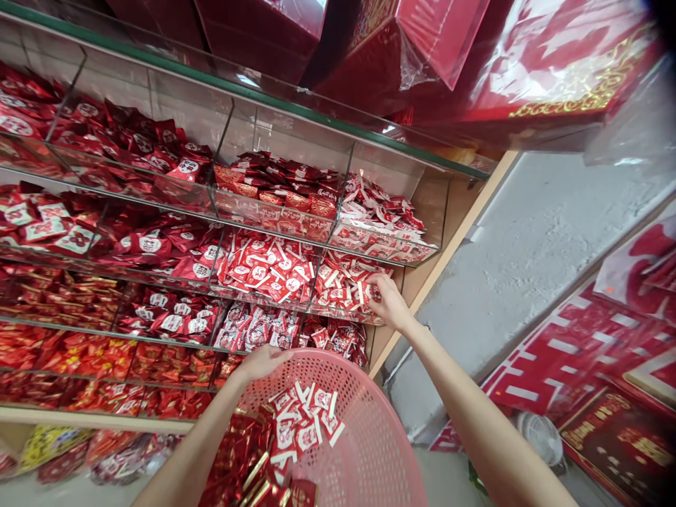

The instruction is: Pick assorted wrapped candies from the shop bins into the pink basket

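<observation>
A pink plastic basket (370, 415) is held at its far rim by my left hand (264, 362), with the fingers wrapped over the edge. Inside it lie white-and-red packets (308, 433) and dark red, gold-edged wrapped pieces (237, 451). My right hand (388, 301) reaches into a clear shelf compartment of small red-and-white packets (338, 282), its fingers bent together at a packet on the right side. The fingertips are partly hidden among the packets.
Clear-walled shelf rows hold red packets (151, 243) on the left. Large red boxes (391, 49) stand on the glass shelf above. A wooden side panel (448, 246) borders a grey wall (528, 246). Red printed goods (570, 352) are at right; bagged goods (124, 451) lie below.
</observation>
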Demonstrator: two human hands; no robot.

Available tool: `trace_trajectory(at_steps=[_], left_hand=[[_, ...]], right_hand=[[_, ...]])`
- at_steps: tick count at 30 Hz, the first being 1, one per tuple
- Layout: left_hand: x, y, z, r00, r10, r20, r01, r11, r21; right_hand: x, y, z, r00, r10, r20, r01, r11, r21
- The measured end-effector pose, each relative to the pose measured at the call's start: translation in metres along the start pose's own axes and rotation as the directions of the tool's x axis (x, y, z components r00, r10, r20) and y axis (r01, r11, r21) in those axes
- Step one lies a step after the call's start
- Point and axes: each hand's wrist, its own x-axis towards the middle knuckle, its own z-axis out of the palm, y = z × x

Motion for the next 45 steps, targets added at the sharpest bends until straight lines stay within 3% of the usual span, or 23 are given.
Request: trace_trajectory(at_steps=[6, 9, 11, 14, 16, 18, 22, 26, 33, 36, 39, 43, 45], left_hand=[[0.004, -0.002, 0.004, 1.000, 0.008, -0.013, -0.008, 1.000, 0.013], [0.006, -0.002, 0.006, 1.000, 0.005, -0.014, -0.005, 1.000, 0.013], [0.006, -0.002, 0.006, 1.000, 0.001, -0.016, -0.001, 1.000, 0.013], [0.006, 0.000, 0.007, 1.000, -0.004, -0.009, 0.004, 1.000, 0.006], [0.006, 0.000, 0.007, 1.000, -0.004, 0.003, 0.004, 1.000, -0.008], [0.005, 0.001, 0.007, 1.000, -0.002, 0.010, 0.002, 1.000, -0.024], [0.004, 0.001, 0.008, 1.000, -0.001, -0.014, 0.001, 0.999, -0.039], [0.003, 0.001, 0.006, 1.000, 0.006, -0.023, -0.007, 0.999, -0.033], [0.002, 0.002, 0.005, 0.999, 0.031, -0.018, -0.031, 0.999, -0.025], [0.002, 0.001, 0.005, 0.999, 0.031, -0.012, -0.031, 0.999, -0.033], [0.003, -0.001, 0.005, 1.000, 0.020, -0.001, -0.020, 0.999, -0.032], [0.004, -0.002, 0.005, 1.000, 0.009, 0.001, -0.009, 1.000, -0.009], [0.005, -0.001, 0.005, 1.000, 0.009, 0.003, -0.009, 1.000, -0.001]], right_hand=[[-0.005, -0.009, -0.014, 0.966, 0.090, -0.241, -0.062, 0.991, 0.121], [-0.013, -0.033, -0.024, 0.943, 0.114, -0.311, -0.069, 0.986, 0.152], [-0.023, -0.054, -0.022, 0.951, 0.079, -0.299, -0.031, 0.986, 0.162], [-0.049, -0.084, 0.002, 0.987, -0.052, -0.152, 0.081, 0.978, 0.191], [-0.069, -0.096, 0.029, 0.992, -0.111, 0.055, 0.097, 0.973, 0.212], [-0.089, -0.100, 0.059, 0.964, -0.125, 0.235, 0.079, 0.978, 0.195], [-0.116, -0.093, 0.104, 0.886, -0.088, 0.456, 0.062, 0.995, 0.073], [-0.121, -0.091, 0.124, 0.847, -0.064, 0.528, 0.084, 0.996, -0.015], [-0.118, -0.104, 0.142, 0.855, -0.040, 0.517, 0.056, 0.998, -0.016], [-0.115, -0.104, 0.135, 0.872, -0.061, 0.485, 0.056, 0.998, 0.026], [-0.102, -0.101, 0.107, 0.930, -0.055, 0.362, 0.049, 0.998, 0.026], [-0.073, -0.083, 0.054, 0.998, 0.027, 0.054, -0.025, 0.999, -0.044], [-0.060, -0.066, 0.029, 0.982, 0.146, -0.116, -0.158, 0.983, -0.099]])
